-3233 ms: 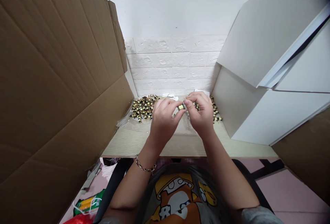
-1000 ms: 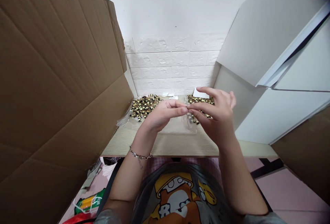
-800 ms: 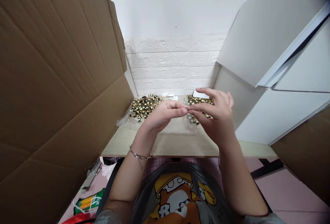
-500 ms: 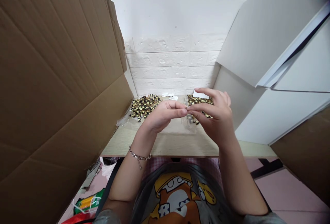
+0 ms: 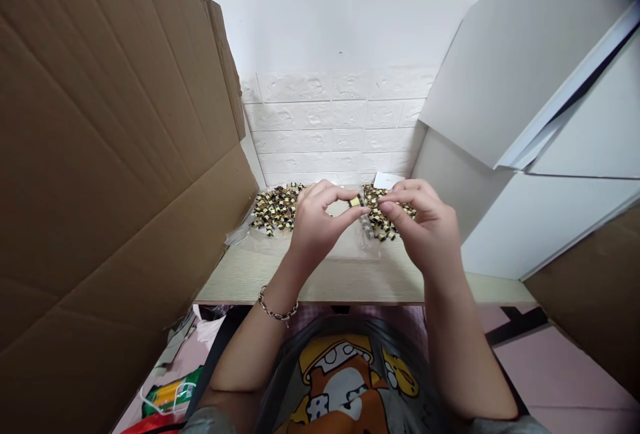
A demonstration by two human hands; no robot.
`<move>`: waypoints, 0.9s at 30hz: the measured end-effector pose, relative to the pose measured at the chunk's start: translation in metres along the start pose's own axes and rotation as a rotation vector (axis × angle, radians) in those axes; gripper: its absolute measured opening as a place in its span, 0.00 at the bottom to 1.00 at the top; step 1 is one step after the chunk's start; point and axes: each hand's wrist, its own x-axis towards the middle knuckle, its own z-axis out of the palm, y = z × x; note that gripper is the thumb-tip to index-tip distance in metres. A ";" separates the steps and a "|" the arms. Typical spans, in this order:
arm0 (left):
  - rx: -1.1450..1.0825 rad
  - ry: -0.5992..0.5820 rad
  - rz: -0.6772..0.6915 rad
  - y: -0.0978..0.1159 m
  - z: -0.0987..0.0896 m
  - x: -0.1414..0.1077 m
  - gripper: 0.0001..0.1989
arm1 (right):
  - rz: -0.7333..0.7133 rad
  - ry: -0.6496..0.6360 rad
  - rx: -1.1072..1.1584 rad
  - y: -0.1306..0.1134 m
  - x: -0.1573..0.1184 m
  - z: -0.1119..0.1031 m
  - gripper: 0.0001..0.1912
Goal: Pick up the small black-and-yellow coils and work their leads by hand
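Between the thumb and forefinger of my left hand (image 5: 323,214) is a small yellow and black part (image 5: 355,201), held upright over the table. Just to its right, my right hand (image 5: 425,221) is closed in a pinch, its fingertips near the part; whatever they hold is too small to make out. A pile of similar yellow and black parts (image 5: 275,209) lies behind my left hand on the left. Another pile (image 5: 383,224) lies behind and below my right fingertips, partly hidden by them.
Clear plastic sheeting (image 5: 345,251) lies on the pale wooden table (image 5: 360,284). A white card (image 5: 389,179) rests by the right pile. Cardboard (image 5: 125,154) stands at the left, white panels (image 5: 480,101) at the right, and a white brick-pattern wall (image 5: 320,114) behind.
My hands have moved apart a little, the right one to the right. My left hand has turned, and the yellow and black part now shows between its fingertips.
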 end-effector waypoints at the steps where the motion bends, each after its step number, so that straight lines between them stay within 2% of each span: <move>1: 0.095 0.042 0.062 0.001 0.001 -0.001 0.08 | 0.040 -0.008 0.025 -0.002 -0.001 0.002 0.05; 6: 0.440 0.217 0.293 0.000 0.005 -0.003 0.04 | 0.227 -0.104 0.135 -0.007 -0.001 0.008 0.12; 11: 0.607 0.268 0.434 -0.002 0.008 -0.005 0.01 | 0.339 -0.138 0.190 -0.007 0.001 0.011 0.15; 21: 0.600 0.214 0.414 -0.002 0.009 -0.007 0.02 | 0.345 -0.183 0.124 -0.008 -0.001 0.012 0.14; 27: 0.553 0.240 0.380 -0.001 0.010 -0.007 0.02 | 0.349 -0.183 0.153 -0.008 -0.003 0.015 0.11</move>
